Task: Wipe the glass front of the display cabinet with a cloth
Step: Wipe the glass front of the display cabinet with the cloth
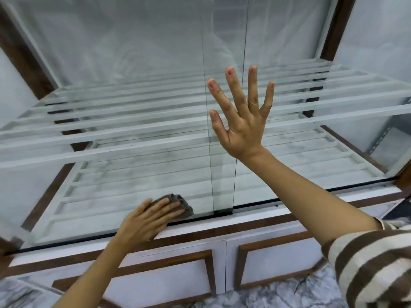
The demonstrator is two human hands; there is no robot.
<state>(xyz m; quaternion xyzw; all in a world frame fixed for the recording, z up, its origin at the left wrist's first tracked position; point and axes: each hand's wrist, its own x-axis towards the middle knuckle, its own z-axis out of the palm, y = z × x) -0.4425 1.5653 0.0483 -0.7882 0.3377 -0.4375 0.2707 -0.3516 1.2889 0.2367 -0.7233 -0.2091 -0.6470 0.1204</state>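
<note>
The glass front [133, 107] of the display cabinet fills most of the view, two sliding panes overlapping near the middle. My left hand [149, 218] presses a folded grey cloth [181, 206] flat against the lower part of the left pane, just above the bottom track, fingers straight on top of it. My right hand [241, 118] lies flat on the glass higher up, near the pane overlap, fingers spread wide and holding nothing. Behind the glass are white slatted shelves.
A dark bottom track [289, 200] runs under the panes above a white ledge with brown trim. Below are two white cabinet doors [278, 263] with brown frames. Marble-patterned floor [289, 294] shows at the bottom. Brown side frames [338, 25] border the cabinet.
</note>
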